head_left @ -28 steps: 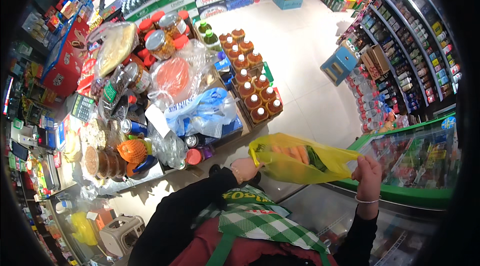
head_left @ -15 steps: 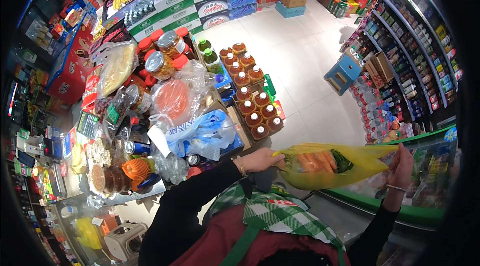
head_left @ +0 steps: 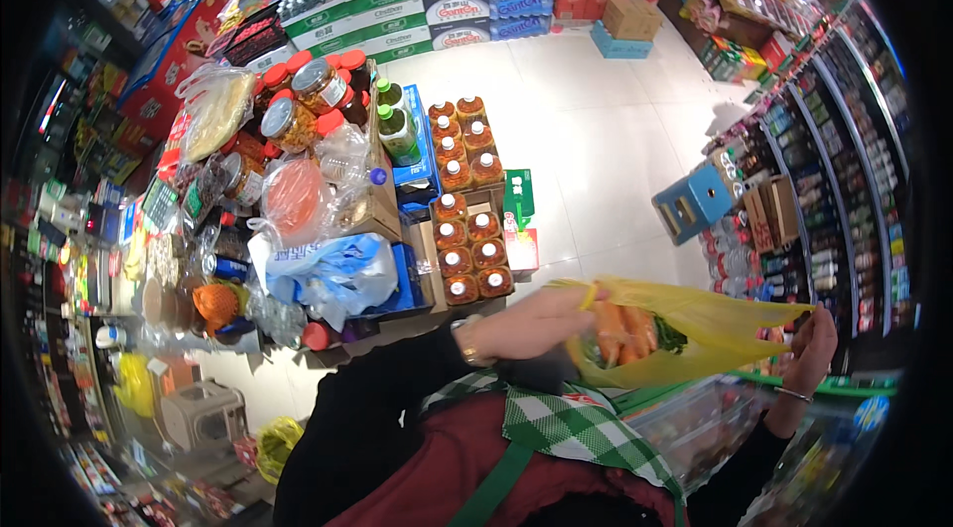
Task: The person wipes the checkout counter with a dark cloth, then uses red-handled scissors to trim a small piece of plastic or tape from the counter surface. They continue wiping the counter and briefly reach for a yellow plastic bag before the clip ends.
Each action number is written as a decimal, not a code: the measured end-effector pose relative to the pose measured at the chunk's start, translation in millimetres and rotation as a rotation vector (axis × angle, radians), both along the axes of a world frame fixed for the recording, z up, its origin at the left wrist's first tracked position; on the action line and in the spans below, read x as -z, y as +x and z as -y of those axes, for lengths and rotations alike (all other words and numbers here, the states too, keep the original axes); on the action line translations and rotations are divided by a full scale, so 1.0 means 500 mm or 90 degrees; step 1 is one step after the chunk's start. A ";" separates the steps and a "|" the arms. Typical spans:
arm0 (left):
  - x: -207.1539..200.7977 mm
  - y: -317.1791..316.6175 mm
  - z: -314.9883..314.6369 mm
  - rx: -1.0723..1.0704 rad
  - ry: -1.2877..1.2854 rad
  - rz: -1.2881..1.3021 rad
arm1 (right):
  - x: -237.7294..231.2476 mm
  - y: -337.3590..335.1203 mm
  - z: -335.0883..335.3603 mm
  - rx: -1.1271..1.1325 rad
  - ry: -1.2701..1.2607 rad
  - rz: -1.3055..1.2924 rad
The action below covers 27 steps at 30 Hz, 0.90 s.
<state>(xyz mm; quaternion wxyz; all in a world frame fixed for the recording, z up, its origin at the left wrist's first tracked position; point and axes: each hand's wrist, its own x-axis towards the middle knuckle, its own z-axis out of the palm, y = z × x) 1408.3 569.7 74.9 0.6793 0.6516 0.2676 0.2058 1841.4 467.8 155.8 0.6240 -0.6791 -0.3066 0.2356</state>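
A yellow plastic bag is stretched level in front of me. Through it show several orange carrots and something green and leafy beside them. My left hand, slightly blurred, grips the bag's left end with its fingers closed. At the other end my right hand is closed on the bag's gathered right edge. Below the bag hangs my green-and-white checked apron.
To the left stands a counter heaped with red-lidded jars and a blue plastic bag. Boxed amber bottles stand beside it. A blue stool sits near the drink shelves. A glass-topped case lies below the bag.
The view has turned, so the counter and bottles sit farther left. Both hands keep hold of the yellow bag; the left hand has moved slightly right and up in the picture.
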 end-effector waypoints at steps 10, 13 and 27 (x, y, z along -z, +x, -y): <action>-0.197 0.003 0.102 -0.480 -0.046 -0.002 | -0.121 -0.165 -0.519 -0.565 0.176 0.015; -0.214 0.007 0.110 -0.626 -0.023 0.120 | -0.147 -0.282 -0.660 -0.717 0.262 0.068; -0.007 -0.029 -0.066 -1.045 -0.003 0.130 | 0.125 -0.761 -1.073 -0.945 0.203 0.307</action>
